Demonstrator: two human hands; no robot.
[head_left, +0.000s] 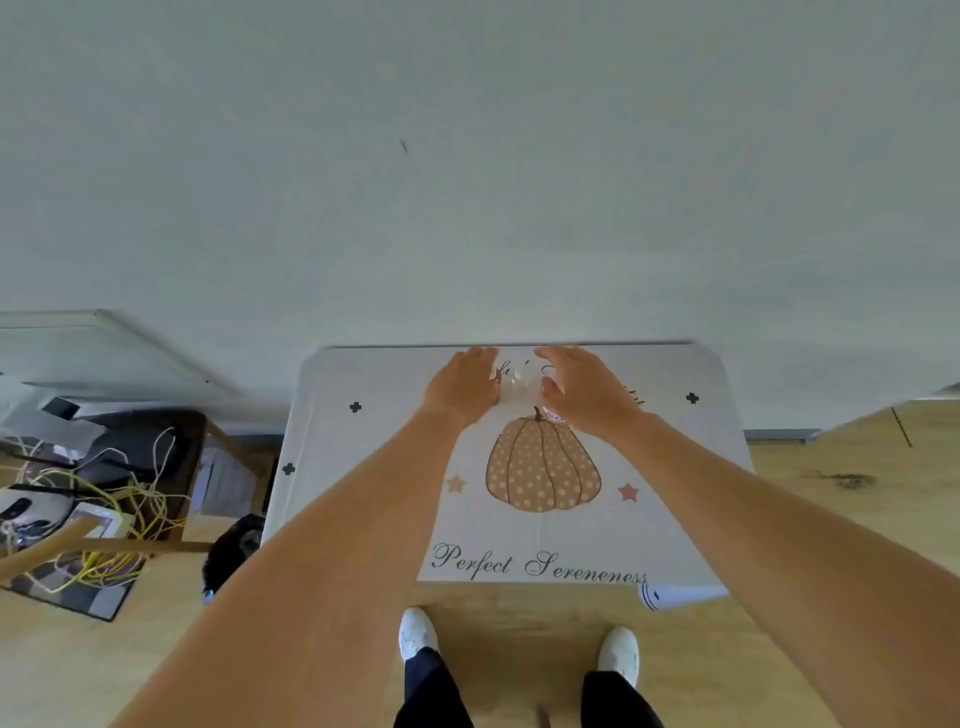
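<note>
Head view, left hand (462, 387): half open, fingers lightly curved at left side of small clear object (515, 385); contact can't tell.
Head view, right hand (584, 387): half open, cupped at its right side; grip can't tell.
Clear object: far end of cloth-covered bench (685, 457), above pumpkin print (543, 467), between both hands.

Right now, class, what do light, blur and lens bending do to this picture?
Head view: soft, even light with faint shadows; the wide lens stretches the forearms and splays the tablecloth edges; the small pale thing between the left hand and right hand is blurred and washes out against the white cloth, so their grip cannot be told.
</note>
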